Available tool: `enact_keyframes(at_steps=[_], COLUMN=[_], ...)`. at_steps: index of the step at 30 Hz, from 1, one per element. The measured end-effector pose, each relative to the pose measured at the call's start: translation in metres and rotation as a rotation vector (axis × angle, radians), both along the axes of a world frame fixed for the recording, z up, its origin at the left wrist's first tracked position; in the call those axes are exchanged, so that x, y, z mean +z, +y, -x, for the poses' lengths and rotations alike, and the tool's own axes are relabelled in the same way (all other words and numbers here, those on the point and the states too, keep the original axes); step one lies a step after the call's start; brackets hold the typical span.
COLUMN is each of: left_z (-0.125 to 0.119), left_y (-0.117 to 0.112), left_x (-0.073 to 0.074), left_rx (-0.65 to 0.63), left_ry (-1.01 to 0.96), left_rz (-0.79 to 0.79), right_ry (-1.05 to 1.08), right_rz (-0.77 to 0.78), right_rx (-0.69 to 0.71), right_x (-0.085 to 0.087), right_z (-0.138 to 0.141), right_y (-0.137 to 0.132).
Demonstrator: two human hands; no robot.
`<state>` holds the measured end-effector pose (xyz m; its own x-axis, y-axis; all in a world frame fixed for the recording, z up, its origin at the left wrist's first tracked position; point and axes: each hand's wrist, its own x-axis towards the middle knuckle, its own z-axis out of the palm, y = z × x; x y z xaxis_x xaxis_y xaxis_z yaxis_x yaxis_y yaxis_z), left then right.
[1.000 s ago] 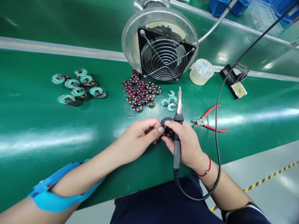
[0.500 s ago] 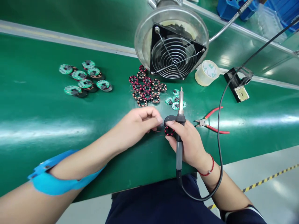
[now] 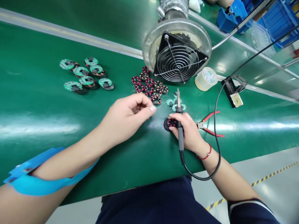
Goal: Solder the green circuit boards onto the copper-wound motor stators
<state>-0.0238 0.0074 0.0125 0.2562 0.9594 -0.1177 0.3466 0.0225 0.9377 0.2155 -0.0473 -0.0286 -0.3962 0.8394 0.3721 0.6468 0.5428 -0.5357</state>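
Note:
My right hand (image 3: 190, 132) is closed, with a soldering iron (image 3: 180, 132) held upright across it, tip pointing away from me. The thumb and fingers of that hand also grip a small ring coil with red windings (image 3: 172, 123). The coil is at a round black base (image 3: 166, 124) on the bench; whether it is seated there I cannot tell. My left hand (image 3: 130, 116) is closed with curled fingers, thumb against the index finger, near the cluster of ring coils (image 3: 149, 89). Anything pinched in it is hidden or too small to make out.
Small green circuit boards (image 3: 178, 107) lie beyond the iron. Red-handled cutters (image 3: 200, 125) are right of my right hand. A fan (image 3: 178, 67) stands behind the coils, with a tape roll (image 3: 205, 79) and an iron stand (image 3: 230, 90). Several board-topped assemblies (image 3: 81, 71) lie left.
My left hand has drawn away from my right hand, leftward and slightly up. The coil in my right hand has moved up beside the black base. The view has shifted a little.

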Motion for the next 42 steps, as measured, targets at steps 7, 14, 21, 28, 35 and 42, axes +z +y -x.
enact_keyframes(at_steps=[7, 14, 21, 28, 35, 42], left_z=[-0.013, -0.064, -0.051, -0.037, -0.034, -0.036], left_y=[0.025, 0.055, 0.055, 0.058, 0.057, 0.042], left_x=[0.002, 0.009, 0.0, -0.003, -0.005, 0.011], left_rx=[-0.327, -0.641, -0.619, -0.532, -0.618, -0.336], left_ry=[0.405, 1.065, 0.982, 0.777, 0.782, 0.313], left_rz=[-0.379, -0.551, -0.505, -0.367, -0.427, -0.055], right_ry=[0.193, 0.367, 0.348, 0.33, 0.296, 0.3], right_rz=[0.033, 0.05, 0.079, 0.053, 0.047, -0.039], right_rx=[-0.049, -0.224, -0.231, -0.21, -0.207, -0.171], right_x=[-0.001, -0.003, 0.003, 0.002, -0.002, 0.0], right_z=[-0.007, -0.016, -0.017, -0.014, -0.014, -0.008], right_y=[-0.005, 0.001, 0.004, 0.004, 0.005, 0.001])
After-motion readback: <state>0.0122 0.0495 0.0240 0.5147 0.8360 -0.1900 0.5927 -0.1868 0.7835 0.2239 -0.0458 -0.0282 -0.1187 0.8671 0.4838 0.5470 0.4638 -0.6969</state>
